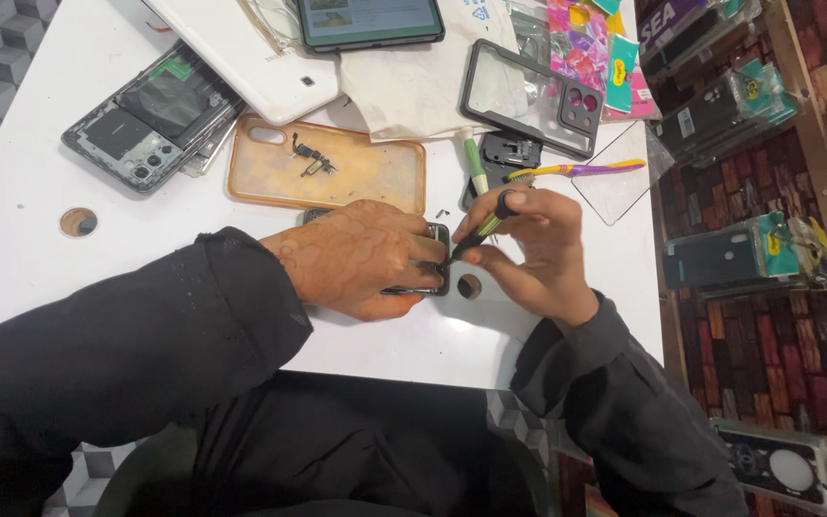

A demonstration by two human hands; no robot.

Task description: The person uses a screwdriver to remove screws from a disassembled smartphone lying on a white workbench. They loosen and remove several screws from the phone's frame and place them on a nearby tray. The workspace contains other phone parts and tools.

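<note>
Near the front middle of the white table (pixel 31 230), the left hand (pixel 361 257) lies palm-down over a small dark phone (pixel 433 263), fingers curled around it and pinning it flat; only its right end shows past the fingertips. Just to the right, the right hand (pixel 538 254) is closed in a pinch on a green-and-black screwdriver (pixel 480 228). That tool slants from upper right down to lower left, its tip meeting the phone's exposed right edge, so the phone sits directly left of the right hand and under the left. What shows of the phone is black with a grey frame; its long axis seems to run left to right, though most is hidden. Farther back lie an orange phone case (pixel 375 172) holding small parts, an opened phone (pixel 150 120) and a purple-and-yellow toothbrush (pixel 591 169).
</note>
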